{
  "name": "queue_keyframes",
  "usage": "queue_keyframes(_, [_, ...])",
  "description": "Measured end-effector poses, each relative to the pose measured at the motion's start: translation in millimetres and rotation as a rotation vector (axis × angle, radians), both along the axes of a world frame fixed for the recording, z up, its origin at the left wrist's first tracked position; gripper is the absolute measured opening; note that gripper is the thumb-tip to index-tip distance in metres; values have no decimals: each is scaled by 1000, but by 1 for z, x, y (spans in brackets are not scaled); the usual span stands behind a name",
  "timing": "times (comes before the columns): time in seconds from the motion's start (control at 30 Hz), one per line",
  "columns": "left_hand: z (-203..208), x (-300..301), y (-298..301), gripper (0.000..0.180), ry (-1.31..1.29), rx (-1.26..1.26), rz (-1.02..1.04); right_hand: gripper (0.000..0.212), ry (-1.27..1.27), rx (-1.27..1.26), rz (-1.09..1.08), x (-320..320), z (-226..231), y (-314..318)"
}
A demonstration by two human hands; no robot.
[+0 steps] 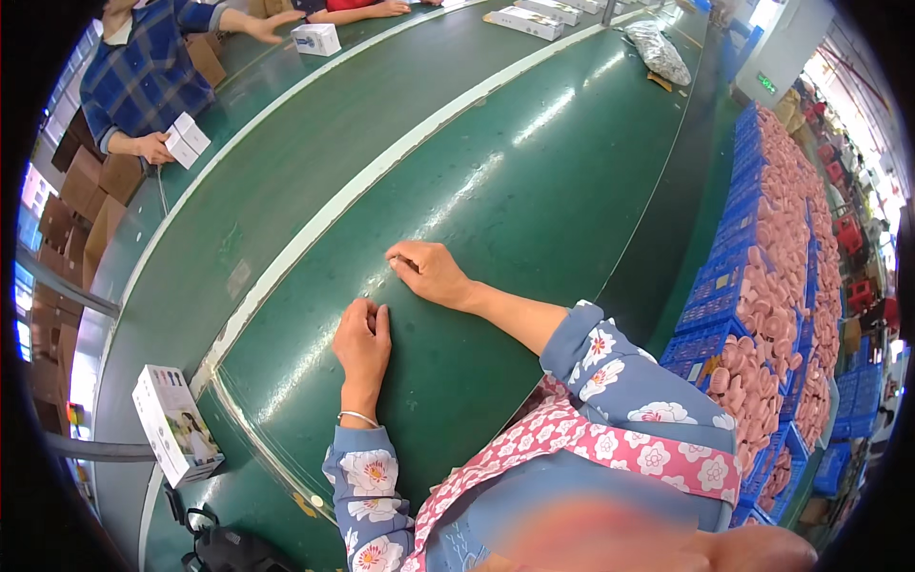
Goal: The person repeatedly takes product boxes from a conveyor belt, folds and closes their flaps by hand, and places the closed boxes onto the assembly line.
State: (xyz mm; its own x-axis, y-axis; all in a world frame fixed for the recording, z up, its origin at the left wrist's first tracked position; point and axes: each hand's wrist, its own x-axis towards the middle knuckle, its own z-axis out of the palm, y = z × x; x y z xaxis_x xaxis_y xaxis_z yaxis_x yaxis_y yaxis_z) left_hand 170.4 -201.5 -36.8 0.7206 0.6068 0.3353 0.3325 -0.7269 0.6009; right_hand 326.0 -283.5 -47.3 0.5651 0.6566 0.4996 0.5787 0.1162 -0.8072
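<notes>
Both my hands rest on the green worktop (534, 191), fingers curled in and a small gap between them. My left hand (362, 343) is loosely closed with its thumb alongside the fingers, and nothing shows in it. Farther off and slightly to the right, my right hand (431, 274) is also curled, thumb near the fingertips, with no object visible in it. The thing nearest my left hand is a white printed carton (178, 426), standing at the left beyond the worktop's edge strip.
A conveyor belt (315, 153) curves past the worktop. Across it, a person in a plaid shirt (143, 76) holds small white boxes (187, 140). Blue crates (710, 305) heaped with pink parts (762, 296) stand at right. A silvery bag (658, 52) lies far off; a black bag (233, 551) is lower left.
</notes>
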Motion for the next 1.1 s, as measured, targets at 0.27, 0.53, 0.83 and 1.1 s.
queue_keyframes(0.27, [-4, -5, 0, 14, -42, -3, 8, 9, -124, -3, -1, -2, -8, 4])
queue_keyframes(0.53, [-6, -3, 1, 13, -9, 23, 6, 10, -122, -89, 16, -1, -8, 0])
queue_keyframes(0.83, [-10, -7, -2, 20, -95, 10, 0, 14, -191, -144, 32, -5, -13, -3])
queue_keyframes(1.1, [-5, -5, -3, 12, -107, 0, -12, 16, -210, -171, 35, -4, -9, -3])
